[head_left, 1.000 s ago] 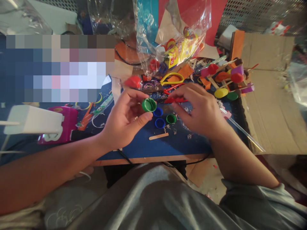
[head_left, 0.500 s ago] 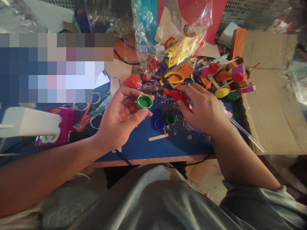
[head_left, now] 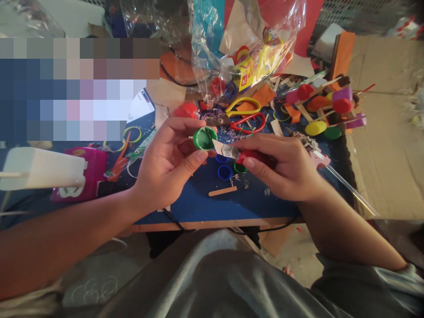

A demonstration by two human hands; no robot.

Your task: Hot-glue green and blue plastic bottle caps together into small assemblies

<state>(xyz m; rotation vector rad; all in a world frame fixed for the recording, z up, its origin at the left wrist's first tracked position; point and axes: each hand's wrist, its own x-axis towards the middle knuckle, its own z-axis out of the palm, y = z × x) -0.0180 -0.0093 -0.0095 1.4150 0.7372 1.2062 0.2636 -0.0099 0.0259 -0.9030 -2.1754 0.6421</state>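
Note:
My left hand is closed around a small green plastic cap, its hollow side tilted toward me. In my right hand is a red-handled utility knife, gripped by the handle. Its blade tip meets the cap's rim at the right side; whether it cuts in cannot be made out. Below the hands, two blue caps and a green cap, partly hidden by the knife hand, lie on the blue tabletop. A wooden craft stick rests nearer the front edge.
Scissors with yellow and red handles lie behind the hands among shavings. A clear plastic bag stands at the back. A stick-and-cap model is at the right, beside cardboard. A white charger in a pink socket block sits left.
My right hand has brought the knife from beside the scissors down and toward the cap, so its blade now touches the rim. The left hand still holds the cap. The view has shifted slightly.

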